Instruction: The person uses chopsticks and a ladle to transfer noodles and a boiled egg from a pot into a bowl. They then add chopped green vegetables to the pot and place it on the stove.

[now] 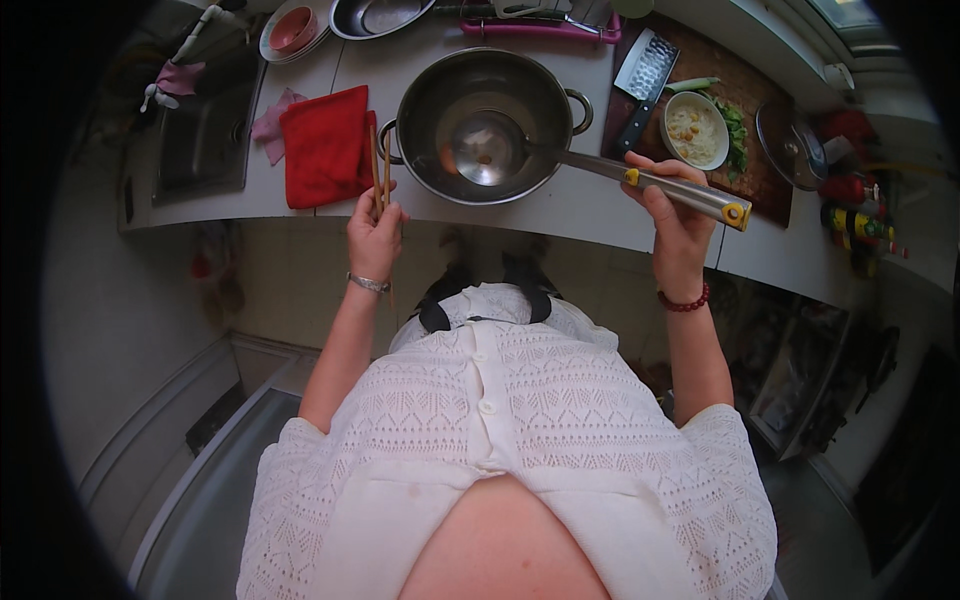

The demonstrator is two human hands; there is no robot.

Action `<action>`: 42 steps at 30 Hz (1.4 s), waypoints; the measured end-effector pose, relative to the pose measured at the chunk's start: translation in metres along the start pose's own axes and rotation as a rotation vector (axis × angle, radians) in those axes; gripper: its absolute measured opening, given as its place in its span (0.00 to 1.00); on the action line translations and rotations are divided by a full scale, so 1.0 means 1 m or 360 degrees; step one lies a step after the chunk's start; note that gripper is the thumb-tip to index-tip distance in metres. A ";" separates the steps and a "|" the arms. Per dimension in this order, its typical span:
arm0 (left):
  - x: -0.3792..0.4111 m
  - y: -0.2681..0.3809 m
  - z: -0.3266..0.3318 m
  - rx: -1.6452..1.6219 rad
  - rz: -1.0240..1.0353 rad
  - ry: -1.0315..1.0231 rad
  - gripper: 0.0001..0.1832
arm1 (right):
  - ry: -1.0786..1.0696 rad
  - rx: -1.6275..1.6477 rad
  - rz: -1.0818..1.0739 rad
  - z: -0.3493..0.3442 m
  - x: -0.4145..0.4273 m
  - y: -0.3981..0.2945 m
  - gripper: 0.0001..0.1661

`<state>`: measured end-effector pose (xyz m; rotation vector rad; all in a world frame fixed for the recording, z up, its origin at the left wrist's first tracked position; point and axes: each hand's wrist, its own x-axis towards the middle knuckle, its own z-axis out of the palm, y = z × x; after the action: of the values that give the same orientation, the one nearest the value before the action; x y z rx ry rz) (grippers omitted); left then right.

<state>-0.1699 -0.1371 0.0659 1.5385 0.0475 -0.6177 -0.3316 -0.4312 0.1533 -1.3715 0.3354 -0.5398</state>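
My right hand (pixel 679 214) grips the steel handle of a ladle (pixel 600 163), whose round bowl rests inside a two-handled metal pot (pixel 420 97). A small brownish piece (pixel 485 160) shows in the ladle's bowl, and an orange bit (pixel 448 159) lies beside it in the pot. At the pot's left handle, my left hand (pixel 375 232) holds a pair of wooden chopsticks (pixel 381 169), tips pointing away from me. Right of the pot, a white bowl (pixel 696 131) contains pale shreds topped with yellowish-brown pieces. How much liquid the pot holds is unclear.
A red cloth (pixel 326 150) lies left of the pot, near the sink (pixel 202 139). On the cutting board (pixel 765 199) are a cleaver (pixel 646 71) and green leaves (pixel 735 135). A glass lid (pixel 791 146) and bottles (pixel 859 221) stand at right. Behind is a pink rack (pixel 540 30).
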 end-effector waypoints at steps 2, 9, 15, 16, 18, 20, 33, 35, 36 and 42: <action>0.001 0.005 0.004 0.0013 0.0001 -0.0006 0.17 | 0.0092 0.0040 0.0046 -0.004 -0.002 -0.006 0.13; 0.006 0.013 0.042 -0.0020 0.0167 -0.0205 0.17 | 0.0462 0.0080 -0.0139 -0.048 -0.025 -0.054 0.12; 0.015 0.017 0.093 0.0000 0.0280 -0.0431 0.16 | 0.0741 -0.0516 -0.0560 -0.078 -0.049 -0.087 0.14; 0.017 0.015 0.098 0.0018 0.0318 -0.0447 0.16 | 0.0731 -0.0634 -0.0618 -0.085 -0.052 -0.084 0.16; 0.017 0.016 0.108 0.0039 0.0320 -0.0482 0.16 | 0.0649 -0.0794 -0.0624 -0.092 -0.057 -0.079 0.15; 0.013 0.022 0.114 0.0047 0.0246 -0.0517 0.17 | 0.0517 -0.1060 -0.0725 -0.100 -0.055 -0.068 0.14; 0.002 0.012 0.092 -0.0160 0.0220 -0.0088 0.13 | 0.0223 -0.0476 -0.0723 -0.080 -0.037 -0.065 0.17; -0.004 0.011 0.081 -0.0157 0.0227 -0.0003 0.12 | 0.0020 -0.0386 -0.0646 -0.064 -0.022 -0.054 0.16; -0.007 0.008 0.074 -0.0163 0.0227 0.0029 0.13 | -0.0082 -0.0341 -0.0604 -0.054 -0.014 -0.048 0.16; -0.017 0.000 0.050 -0.0131 0.0192 0.0149 0.15 | -0.0223 -0.0389 -0.0455 -0.001 0.009 -0.013 0.15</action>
<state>-0.2012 -0.1781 0.0760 1.4781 0.0501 -0.4429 -0.3270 -0.4387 0.1667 -1.6987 0.0920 -0.6489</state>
